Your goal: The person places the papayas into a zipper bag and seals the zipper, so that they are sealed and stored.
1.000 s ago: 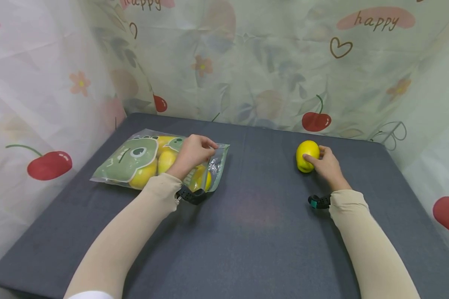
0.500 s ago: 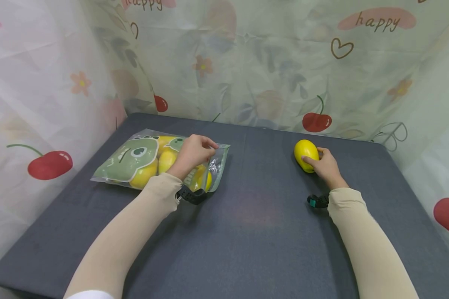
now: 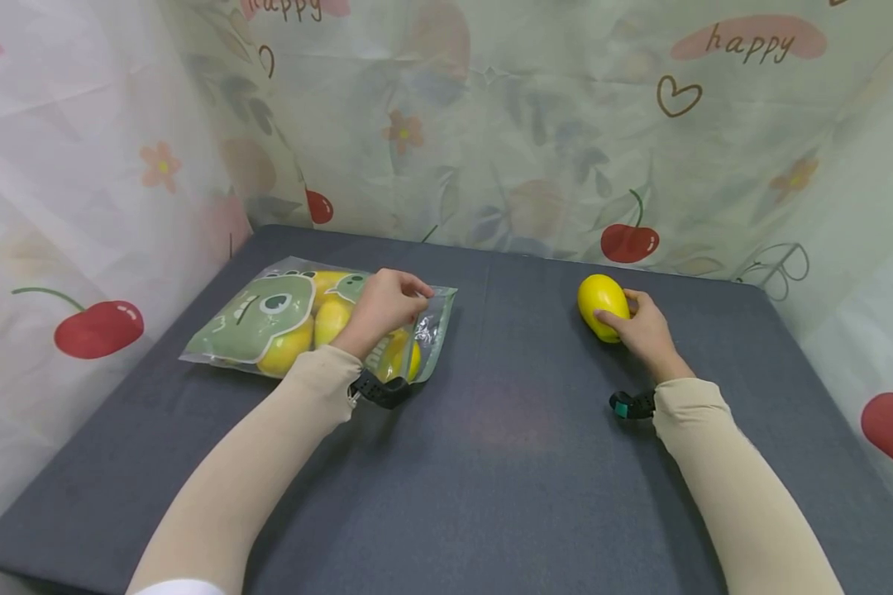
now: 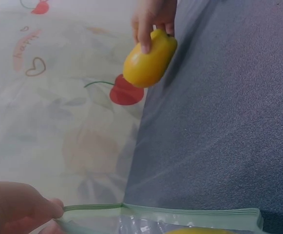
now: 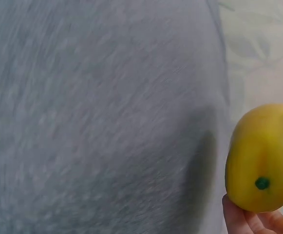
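At the back right of the table, my right hand grips a yellow lemon between thumb and fingers. In the right wrist view a green stem spot shows on the lemon. My left hand pinches the upper corner of a clear zip bag at its right-hand, open end. The bag lies at the back left and bears a green dinosaur print. Several yellow fruits are inside it, partly hidden by the print and my hand. In the left wrist view the bag's green zip edge runs along the bottom.
A dark grey cloth covers the table. Behind and beside it hangs a pale curtain printed with cherries and flowers. Black straps sit on both wrists, the left strap close in front of the bag.
My right hand has shifted the lemon a little to the left and slightly up in the head view, and the lemon has tilted. My left hand and the bag stay put.
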`<action>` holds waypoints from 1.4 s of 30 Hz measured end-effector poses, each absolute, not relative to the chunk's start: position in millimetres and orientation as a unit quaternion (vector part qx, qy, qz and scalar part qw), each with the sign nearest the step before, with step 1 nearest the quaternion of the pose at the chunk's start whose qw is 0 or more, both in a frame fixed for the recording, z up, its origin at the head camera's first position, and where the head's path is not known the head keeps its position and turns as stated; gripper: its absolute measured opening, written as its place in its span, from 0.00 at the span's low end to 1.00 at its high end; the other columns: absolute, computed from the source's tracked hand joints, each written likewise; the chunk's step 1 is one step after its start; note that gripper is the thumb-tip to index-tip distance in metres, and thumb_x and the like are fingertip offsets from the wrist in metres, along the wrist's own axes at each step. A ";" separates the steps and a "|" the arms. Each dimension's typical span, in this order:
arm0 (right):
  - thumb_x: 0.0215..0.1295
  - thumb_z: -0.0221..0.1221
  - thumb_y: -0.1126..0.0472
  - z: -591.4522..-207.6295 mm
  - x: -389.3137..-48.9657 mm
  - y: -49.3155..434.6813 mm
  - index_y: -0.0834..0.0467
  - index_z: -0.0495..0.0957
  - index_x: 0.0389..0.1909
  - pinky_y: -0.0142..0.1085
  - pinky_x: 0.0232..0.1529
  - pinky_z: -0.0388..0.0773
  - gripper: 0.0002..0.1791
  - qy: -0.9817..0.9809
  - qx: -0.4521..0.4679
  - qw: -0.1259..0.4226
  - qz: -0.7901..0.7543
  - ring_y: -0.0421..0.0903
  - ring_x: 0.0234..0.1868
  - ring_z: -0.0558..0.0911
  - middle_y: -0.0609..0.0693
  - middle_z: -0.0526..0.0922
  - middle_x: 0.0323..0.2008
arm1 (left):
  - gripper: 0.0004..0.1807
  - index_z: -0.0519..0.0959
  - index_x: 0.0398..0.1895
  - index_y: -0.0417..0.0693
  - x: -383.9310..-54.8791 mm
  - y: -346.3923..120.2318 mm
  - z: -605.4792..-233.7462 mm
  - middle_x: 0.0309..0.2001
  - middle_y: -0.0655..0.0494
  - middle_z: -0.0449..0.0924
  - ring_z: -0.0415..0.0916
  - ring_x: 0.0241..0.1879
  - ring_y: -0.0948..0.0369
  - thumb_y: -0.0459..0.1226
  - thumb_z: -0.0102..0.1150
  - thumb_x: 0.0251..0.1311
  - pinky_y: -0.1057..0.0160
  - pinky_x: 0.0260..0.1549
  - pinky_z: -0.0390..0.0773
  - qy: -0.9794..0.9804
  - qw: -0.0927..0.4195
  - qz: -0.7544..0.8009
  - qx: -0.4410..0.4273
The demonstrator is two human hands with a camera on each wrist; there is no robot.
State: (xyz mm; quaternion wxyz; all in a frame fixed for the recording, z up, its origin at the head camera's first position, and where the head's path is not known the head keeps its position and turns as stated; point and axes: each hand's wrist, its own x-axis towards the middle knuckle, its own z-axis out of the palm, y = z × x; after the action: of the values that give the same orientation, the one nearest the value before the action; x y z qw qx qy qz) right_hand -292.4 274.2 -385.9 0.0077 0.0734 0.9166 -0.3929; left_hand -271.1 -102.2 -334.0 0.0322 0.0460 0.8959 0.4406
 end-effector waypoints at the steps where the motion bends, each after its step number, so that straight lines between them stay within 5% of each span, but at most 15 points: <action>1: 0.65 0.56 0.41 -383.4 -290.9 272.9 0.65 0.45 0.75 0.56 0.66 0.63 0.49 0.915 0.075 0.006 -0.397 0.64 0.68 0.62 0.69 0.57 0.70 | 0.13 0.86 0.39 0.48 -271.0 -102.1 -333.8 0.38 0.42 0.85 0.71 0.19 0.61 0.31 0.54 0.55 0.67 0.15 0.65 0.896 0.032 0.441 0.046; 28: 0.62 0.57 0.37 -336.7 -242.8 256.0 0.57 0.47 0.76 0.55 0.56 0.69 0.50 0.894 0.019 -0.042 -0.446 0.64 0.61 0.70 0.65 0.60 0.68 | 0.12 0.86 0.39 0.48 -266.4 -103.0 -331.0 0.33 0.51 0.84 0.73 0.22 0.58 0.31 0.54 0.57 0.67 0.16 0.66 0.892 0.030 0.448 0.044; 42: 0.62 0.60 0.40 -337.5 -220.3 230.7 0.55 0.52 0.74 0.41 0.48 0.74 0.46 0.886 -0.032 -0.039 -0.460 0.59 0.57 0.75 0.62 0.63 0.65 | 0.11 0.86 0.39 0.48 -267.7 -102.3 -333.1 0.32 0.51 0.84 0.74 0.23 0.56 0.32 0.55 0.57 0.67 0.15 0.66 0.894 0.025 0.445 0.044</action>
State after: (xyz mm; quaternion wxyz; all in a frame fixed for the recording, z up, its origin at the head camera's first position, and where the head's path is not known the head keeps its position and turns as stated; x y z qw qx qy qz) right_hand -220.3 230.7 -337.5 -0.0392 -0.0317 0.8865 -0.4600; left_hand -267.7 -102.3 -333.1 0.0248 0.0438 0.8942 0.4449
